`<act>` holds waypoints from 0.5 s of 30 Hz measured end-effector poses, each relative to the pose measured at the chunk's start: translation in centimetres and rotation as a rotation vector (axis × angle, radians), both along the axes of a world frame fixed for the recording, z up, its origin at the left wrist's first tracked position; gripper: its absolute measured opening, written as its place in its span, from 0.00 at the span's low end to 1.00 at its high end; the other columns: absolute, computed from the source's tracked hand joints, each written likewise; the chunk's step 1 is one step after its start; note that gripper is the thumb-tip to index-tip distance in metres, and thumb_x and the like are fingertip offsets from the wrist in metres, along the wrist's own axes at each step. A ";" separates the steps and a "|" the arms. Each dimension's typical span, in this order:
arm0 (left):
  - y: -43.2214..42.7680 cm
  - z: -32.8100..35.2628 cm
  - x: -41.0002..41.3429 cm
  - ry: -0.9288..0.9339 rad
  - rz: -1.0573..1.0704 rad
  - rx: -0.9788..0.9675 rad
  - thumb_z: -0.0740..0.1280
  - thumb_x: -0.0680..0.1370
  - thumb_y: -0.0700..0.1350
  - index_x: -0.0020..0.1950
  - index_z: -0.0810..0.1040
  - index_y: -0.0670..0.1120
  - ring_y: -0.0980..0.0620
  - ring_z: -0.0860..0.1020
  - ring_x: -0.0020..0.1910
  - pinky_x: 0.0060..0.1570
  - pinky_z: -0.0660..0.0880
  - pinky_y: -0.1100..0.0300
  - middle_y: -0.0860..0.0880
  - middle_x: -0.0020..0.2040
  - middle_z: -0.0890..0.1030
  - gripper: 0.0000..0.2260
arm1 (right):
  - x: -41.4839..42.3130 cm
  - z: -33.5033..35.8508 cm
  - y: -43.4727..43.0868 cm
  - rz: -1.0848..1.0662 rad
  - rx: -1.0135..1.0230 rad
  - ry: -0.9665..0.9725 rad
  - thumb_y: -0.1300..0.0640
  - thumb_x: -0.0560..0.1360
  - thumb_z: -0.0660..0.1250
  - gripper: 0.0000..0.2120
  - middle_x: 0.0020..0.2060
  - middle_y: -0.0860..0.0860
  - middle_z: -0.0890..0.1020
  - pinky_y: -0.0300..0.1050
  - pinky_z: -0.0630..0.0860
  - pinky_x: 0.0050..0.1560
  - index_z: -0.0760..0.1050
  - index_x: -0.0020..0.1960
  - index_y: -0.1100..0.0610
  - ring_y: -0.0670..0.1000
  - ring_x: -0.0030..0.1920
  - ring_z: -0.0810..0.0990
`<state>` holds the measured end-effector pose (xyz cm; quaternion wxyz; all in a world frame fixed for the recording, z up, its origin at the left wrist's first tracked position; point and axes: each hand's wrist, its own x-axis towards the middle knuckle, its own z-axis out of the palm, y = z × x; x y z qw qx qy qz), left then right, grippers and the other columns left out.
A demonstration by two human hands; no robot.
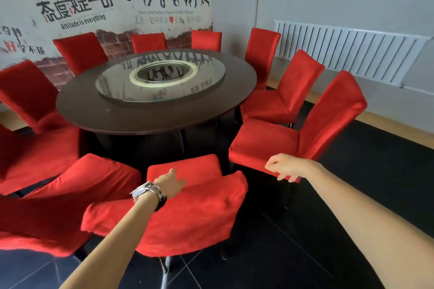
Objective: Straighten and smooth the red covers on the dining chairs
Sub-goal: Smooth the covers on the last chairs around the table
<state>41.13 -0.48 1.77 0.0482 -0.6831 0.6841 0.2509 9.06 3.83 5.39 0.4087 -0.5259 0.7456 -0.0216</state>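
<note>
Bare forearms reaching out, left hand with wristwatch on the rumpled red cover of the closest chair back, fingers hidden, grip unclear, right hand curled at the hem of the neighbouring seat cover, hold uncertain, round table beyond both.

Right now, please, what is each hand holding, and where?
Left hand holds near cover at backrest top; right hand apparently pinches neighbouring cover at seat corner.

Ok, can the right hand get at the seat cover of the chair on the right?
Probably yes. The right hand hangs at the near corner of that seat cover, with nothing between them. Whether it has a grip on the fabric is unclear.
</note>
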 end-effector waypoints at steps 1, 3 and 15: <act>0.1 0.4 -2.2 0.029 -0.003 -0.013 0.58 0.80 0.55 0.73 0.60 0.42 0.39 0.73 0.64 0.60 0.71 0.54 0.38 0.66 0.72 0.26 | -1.5 0.2 0.0 0.017 -0.019 0.013 0.54 0.81 0.55 0.15 0.64 0.53 0.73 0.50 0.75 0.53 0.71 0.65 0.54 0.53 0.56 0.79; 0.0 1.2 -6.9 0.094 -0.017 -0.040 0.59 0.80 0.54 0.73 0.61 0.42 0.40 0.73 0.64 0.59 0.71 0.55 0.39 0.66 0.72 0.25 | -4.5 0.4 0.1 0.029 -0.085 0.020 0.56 0.80 0.55 0.13 0.61 0.52 0.76 0.47 0.76 0.49 0.75 0.60 0.53 0.52 0.53 0.80; 0.0 1.8 -24.1 0.265 -0.050 -0.196 0.62 0.77 0.47 0.50 0.75 0.47 0.45 0.79 0.49 0.49 0.76 0.55 0.45 0.48 0.81 0.06 | -20.2 2.1 2.6 0.091 -0.355 0.025 0.60 0.81 0.57 0.09 0.44 0.53 0.82 0.41 0.78 0.45 0.76 0.50 0.58 0.52 0.44 0.82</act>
